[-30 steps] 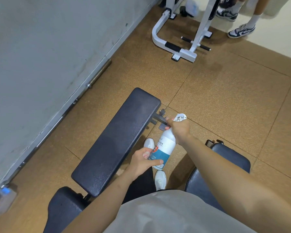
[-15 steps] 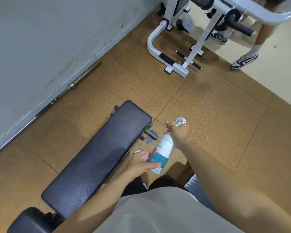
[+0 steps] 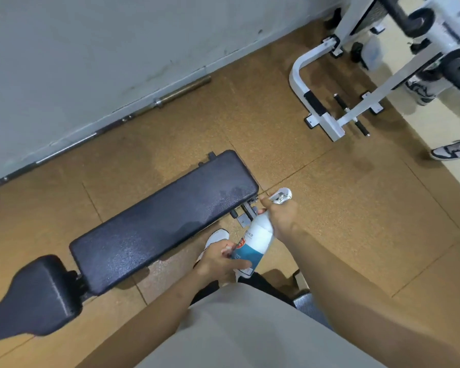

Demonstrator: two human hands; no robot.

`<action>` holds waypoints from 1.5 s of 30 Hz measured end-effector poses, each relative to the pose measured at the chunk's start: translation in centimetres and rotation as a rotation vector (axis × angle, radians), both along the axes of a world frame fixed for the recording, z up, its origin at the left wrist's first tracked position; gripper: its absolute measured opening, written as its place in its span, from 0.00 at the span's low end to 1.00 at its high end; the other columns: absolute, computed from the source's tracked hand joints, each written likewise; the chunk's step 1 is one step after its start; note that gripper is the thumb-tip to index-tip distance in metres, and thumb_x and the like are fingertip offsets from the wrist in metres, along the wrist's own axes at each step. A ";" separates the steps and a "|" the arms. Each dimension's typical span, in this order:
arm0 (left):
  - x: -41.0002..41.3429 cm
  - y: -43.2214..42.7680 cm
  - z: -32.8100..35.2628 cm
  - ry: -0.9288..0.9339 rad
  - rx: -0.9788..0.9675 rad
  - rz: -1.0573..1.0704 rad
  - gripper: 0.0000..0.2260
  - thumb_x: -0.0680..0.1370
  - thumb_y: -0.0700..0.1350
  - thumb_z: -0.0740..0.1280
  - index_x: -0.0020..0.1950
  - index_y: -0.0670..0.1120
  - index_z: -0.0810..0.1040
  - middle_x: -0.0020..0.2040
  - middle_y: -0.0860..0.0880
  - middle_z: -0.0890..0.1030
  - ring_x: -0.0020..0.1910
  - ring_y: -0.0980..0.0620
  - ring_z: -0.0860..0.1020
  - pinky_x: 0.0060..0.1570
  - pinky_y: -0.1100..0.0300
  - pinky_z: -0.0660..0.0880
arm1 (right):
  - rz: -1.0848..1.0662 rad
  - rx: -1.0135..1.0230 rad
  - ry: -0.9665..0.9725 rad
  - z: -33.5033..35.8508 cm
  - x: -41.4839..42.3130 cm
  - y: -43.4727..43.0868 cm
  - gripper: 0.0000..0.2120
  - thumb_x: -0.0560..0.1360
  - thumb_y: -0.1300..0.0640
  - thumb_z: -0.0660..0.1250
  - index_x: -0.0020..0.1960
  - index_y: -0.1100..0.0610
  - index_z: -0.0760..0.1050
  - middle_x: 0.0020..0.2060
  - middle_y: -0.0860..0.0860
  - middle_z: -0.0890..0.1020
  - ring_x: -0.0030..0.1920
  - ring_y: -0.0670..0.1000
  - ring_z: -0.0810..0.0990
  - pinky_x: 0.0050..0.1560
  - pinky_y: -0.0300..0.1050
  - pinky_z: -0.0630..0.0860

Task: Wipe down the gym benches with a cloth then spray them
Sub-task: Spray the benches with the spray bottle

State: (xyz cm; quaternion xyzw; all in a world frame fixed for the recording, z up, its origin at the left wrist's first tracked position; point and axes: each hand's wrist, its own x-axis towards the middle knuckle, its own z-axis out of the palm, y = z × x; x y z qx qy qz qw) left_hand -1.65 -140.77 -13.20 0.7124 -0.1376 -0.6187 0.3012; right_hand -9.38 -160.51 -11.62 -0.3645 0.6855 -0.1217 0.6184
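Got the dark bench (image 3: 165,224) lying across 9 o'clock, pad speckled wet. Gripping with left hand (image 3: 218,258) round the base of the spray bottle (image 3: 258,235) near center, right hand (image 3: 282,213) clamped on its neck. Spotted a white machine frame (image 3: 332,127) at 1 o'clock.

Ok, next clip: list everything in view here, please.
bench: one, black long pad, on floor near wall.
seat pad: one, black, bench's bottom-left end.
spray bottle: one, white with teal label, beside bench's right end.
barbell: one, steel, along wall base.
machine frame: one, white, top right.
sneakers: two, white and black, another person's, right edge.
floor: brown tiles.
wall: grey, top left.
shoe: one, white, wearer's.
shirt: grey, bottom.
left grip: holds bottle's base.
right grip: grips bottle's neck.
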 end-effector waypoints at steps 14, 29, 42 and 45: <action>-5.2 9.2 1.7 -0.041 0.009 0.370 0.26 0.64 0.49 0.85 0.57 0.50 0.79 0.53 0.57 0.85 0.53 0.60 0.83 0.52 0.62 0.82 | 0.441 -0.076 -0.077 1.4 3.9 8.2 0.13 0.73 0.60 0.78 0.38 0.58 0.74 0.30 0.54 0.79 0.25 0.51 0.79 0.37 0.51 0.80; -5.7 21.5 0.6 0.068 -0.063 0.673 0.28 0.64 0.50 0.85 0.62 0.53 0.80 0.58 0.56 0.85 0.58 0.57 0.83 0.63 0.52 0.80 | 0.923 -0.112 -0.046 1.7 10.5 22.8 0.12 0.72 0.59 0.79 0.44 0.58 0.76 0.35 0.54 0.81 0.29 0.53 0.82 0.35 0.47 0.80; -6.2 27.7 0.5 0.068 -0.093 0.908 0.26 0.65 0.48 0.84 0.59 0.54 0.78 0.61 0.55 0.84 0.60 0.57 0.82 0.65 0.52 0.79 | 1.278 -0.197 -0.122 2.8 13.8 32.8 0.12 0.71 0.58 0.79 0.48 0.57 0.77 0.40 0.54 0.83 0.30 0.54 0.84 0.38 0.51 0.82; -6.2 29.5 0.8 0.042 -0.097 0.987 0.26 0.64 0.47 0.85 0.57 0.53 0.78 0.59 0.55 0.85 0.58 0.56 0.83 0.63 0.53 0.80 | 1.364 -0.238 -0.070 3.0 14.9 36.1 0.12 0.72 0.55 0.78 0.39 0.57 0.76 0.31 0.54 0.81 0.29 0.54 0.84 0.34 0.47 0.79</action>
